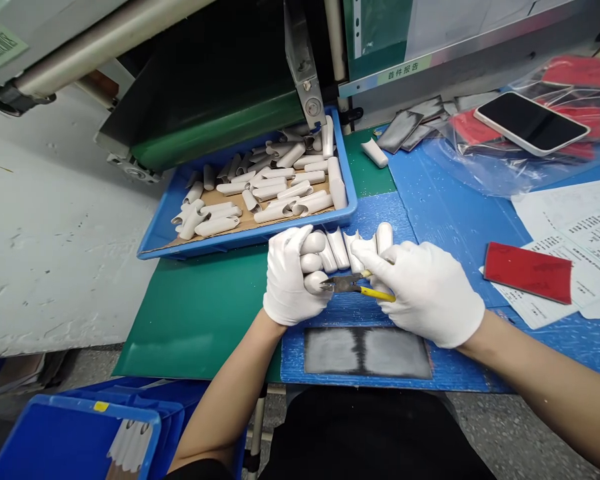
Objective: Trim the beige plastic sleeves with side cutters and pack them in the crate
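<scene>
White gloves cover both hands. My left hand (291, 277) is closed around a few white plastic caps (312, 263), their rounded ends facing right. In my right hand (425, 290) is a pair of cutting pliers (363, 291) with yellow handles. The plier jaws touch the rounded end of the lowest cap in my left hand. Beyond the pliers, several more white plastic parts (337, 249) lie in a row on the blue sheet (347, 312), partly hidden by my right fingers. A grey-and-black abrasive pad (367, 351) lies flat at the table's near edge.
A blue tray (245, 241) of white parts stands under a green conveyor belt (220, 130). To the right are a red pad (527, 272), printed papers (587, 250), and a phone (532, 123) on plastic bags. One loose white part (375, 153) lies near dark pads (400, 131). Blue bins (65, 440) stand lower left.
</scene>
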The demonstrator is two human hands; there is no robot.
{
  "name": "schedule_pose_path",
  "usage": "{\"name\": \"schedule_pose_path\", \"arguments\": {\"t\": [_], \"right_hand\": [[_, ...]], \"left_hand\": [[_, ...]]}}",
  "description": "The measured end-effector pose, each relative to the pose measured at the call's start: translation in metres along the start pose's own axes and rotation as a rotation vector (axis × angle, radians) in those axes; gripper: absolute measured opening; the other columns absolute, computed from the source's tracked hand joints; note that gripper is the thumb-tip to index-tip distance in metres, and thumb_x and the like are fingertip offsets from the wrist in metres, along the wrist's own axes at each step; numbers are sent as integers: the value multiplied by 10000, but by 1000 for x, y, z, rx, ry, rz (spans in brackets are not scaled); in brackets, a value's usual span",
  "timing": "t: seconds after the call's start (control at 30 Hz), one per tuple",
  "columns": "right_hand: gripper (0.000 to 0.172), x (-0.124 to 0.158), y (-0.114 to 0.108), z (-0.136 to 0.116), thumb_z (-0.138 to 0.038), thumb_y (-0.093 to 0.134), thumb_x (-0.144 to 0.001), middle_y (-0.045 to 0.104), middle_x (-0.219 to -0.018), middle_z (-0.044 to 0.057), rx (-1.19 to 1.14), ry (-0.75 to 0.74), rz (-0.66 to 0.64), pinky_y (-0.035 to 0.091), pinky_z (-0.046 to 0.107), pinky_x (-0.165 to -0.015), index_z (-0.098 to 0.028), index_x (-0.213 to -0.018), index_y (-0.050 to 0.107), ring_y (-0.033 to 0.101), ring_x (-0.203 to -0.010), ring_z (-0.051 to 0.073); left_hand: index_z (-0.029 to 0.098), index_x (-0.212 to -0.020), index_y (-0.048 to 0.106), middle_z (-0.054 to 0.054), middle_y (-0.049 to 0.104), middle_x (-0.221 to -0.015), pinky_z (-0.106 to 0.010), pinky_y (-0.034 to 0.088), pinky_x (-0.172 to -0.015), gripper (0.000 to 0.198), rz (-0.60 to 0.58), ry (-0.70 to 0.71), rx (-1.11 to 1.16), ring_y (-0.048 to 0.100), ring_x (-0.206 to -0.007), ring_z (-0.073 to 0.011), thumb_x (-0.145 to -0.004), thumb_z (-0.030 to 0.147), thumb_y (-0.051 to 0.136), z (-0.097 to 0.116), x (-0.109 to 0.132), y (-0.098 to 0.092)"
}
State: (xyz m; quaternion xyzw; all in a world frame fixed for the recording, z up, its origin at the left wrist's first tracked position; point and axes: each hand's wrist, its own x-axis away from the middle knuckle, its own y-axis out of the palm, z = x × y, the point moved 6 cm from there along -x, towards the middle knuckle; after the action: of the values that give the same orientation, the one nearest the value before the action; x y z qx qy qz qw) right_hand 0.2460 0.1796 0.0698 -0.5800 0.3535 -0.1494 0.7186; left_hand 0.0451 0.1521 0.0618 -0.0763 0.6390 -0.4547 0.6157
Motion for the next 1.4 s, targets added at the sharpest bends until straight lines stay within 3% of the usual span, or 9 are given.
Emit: {"name": "schedule_pose_path", "arguments": {"t": [0.2,0.4,0.77,0.83,0.93,1.03,1.13,1.23,1.4], "right_hand": [[635,-1,2,1,-215,526,-994,731,-1140,149,66,34,-61,196,378,-634,-213,-1617,403,538,-751,247],[716,0,-1,-2,-184,582,-937,721,-1246,161,28,-26,-18,227,373,-647,-204,-1627,392,568,-860,262],[655,9,0,9,-181,518,-970,725,-886,46,-52,77,12,248,345,-572,-270,-1615,442,598,-658,207],[624,11,0,16,-181,508,-972,719,-856,33,-123,125,4,283,327,-565,-288,-1587,488,620,-661,195],[573,10,1,51,-273,517,-1015,740,-973,57,-173,353,65,367,314,-613,-313,-1586,492,669,-776,215],[529,7,17,101,-402,538,-1035,731,-1103,133,-112,627,-4,383,345,-629,-275,-1549,525,665,-810,261],[459,5,47,134,-483,550,-1014,697,-1159,179,-99,779,-247,429,381,-658,-238,-1396,617,657,-832,298],[470,5,68,136,-515,534,-1013,649,-1230,215,-92,810,-374,485,435,-713,-195,-1349,608,657,-976,370],[597,1,74,109,-512,448,-1064,606,-1211,309,80,719,-289,496,494,-783,-29,-1408,522,607,-1109,449]], "left_hand": [[130,-1581,405,-212,565,-1345,-564,508,-1066,821,-9,10,-30,583,-1248,-372,-818,323,639,2,-1,0],[163,-1589,375,-207,570,-1354,-573,500,-1063,874,-58,35,-41,580,-1249,-385,-800,375,686,0,1,7],[168,-1585,370,-189,599,-1313,-553,517,-1031,818,-60,122,41,600,-1210,-369,-835,333,650,5,-30,15],[155,-1585,380,-204,589,-1331,-565,513,-1035,834,-48,109,25,594,-1220,-381,-824,337,667,2,-26,16],[155,-1589,384,-209,577,-1362,-576,511,-1045,858,-42,58,-6,593,-1237,-387,-794,290,675,-7,-18,16],[157,-1588,390,-200,565,-1394,-575,521,-1067,885,-41,-27,10,583,-1270,-379,-753,238,671,-17,-12,13],[141,-1592,384,-206,562,-1393,-588,529,-1079,879,-10,-27,38,587,-1281,-376,-768,245,671,-15,-11,9],[136,-1599,375,-213,562,-1401,-590,523,-1110,883,26,-27,96,591,-1300,-380,-789,286,692,-9,-11,7],[188,-1608,348,-201,512,-1495,-570,481,-1204,889,-4,-149,284,545,-1409,-382,-839,440,718,-2,-9,6]]}}
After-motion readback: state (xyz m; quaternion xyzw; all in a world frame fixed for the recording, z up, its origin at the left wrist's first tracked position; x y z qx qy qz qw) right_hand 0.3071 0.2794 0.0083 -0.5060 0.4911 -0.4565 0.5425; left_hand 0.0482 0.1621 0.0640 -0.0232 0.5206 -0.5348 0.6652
